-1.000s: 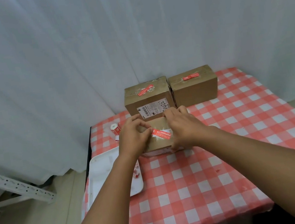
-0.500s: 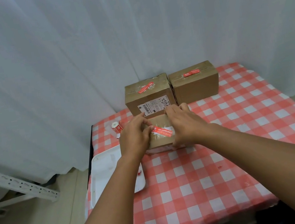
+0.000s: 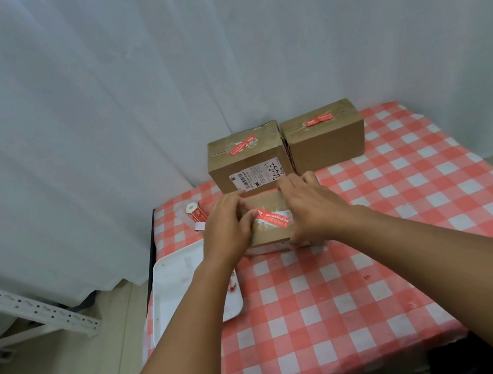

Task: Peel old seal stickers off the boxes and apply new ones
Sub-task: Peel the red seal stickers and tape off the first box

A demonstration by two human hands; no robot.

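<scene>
Two hands press a red seal sticker onto a small cardboard box.

Head view: at the centre of the frame, the near box [image 3: 272, 221] sits on a table covered by a red-and-white checked cloth [image 3: 367, 264]. The left hand [image 3: 229, 226] rests on the box's left side, fingers fairly straight, its thumb pressing the left end of the red sticker [image 3: 273, 216]. The right hand [image 3: 311, 205] lies flat over the right side, fingers extended, gripping nothing. The sticker carries white print too small to read. Behind stand two larger boxes: the left one [image 3: 247, 160] has a red sticker on top and a white shipping label with barcode and handwritten marks; the right one [image 3: 326, 139] has another red sticker. A sticker roll [image 3: 195, 212] lies left of the hands, and a white tray [image 3: 176, 284] sits at the table's left edge.
</scene>
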